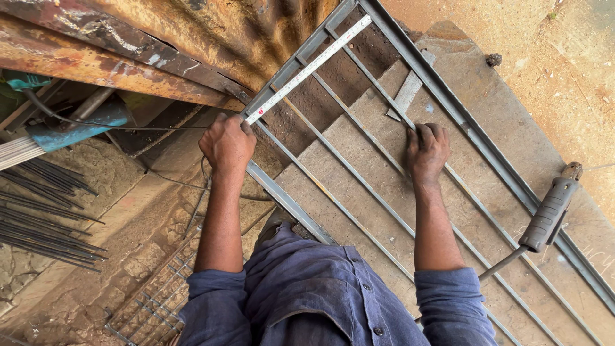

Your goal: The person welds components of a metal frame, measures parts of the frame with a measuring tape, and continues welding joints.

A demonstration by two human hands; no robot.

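- Head view: your left hand (227,144) was closed on the near end of a tape measure (309,69), stretched along the metal frame (291,205).
- Your right hand (426,152) gripped a thin bar (359,176) of that frame, beside a flat metal strip (408,93).
- A hammer (544,221) lay on the frame, right of your arm.
- Rods (45,218) lay far left.

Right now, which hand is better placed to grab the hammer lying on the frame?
Probably the right hand. It rests on a thin bar of the metal frame, on the same side as the hammer. The left hand is across the frame, holding down the tape measure.
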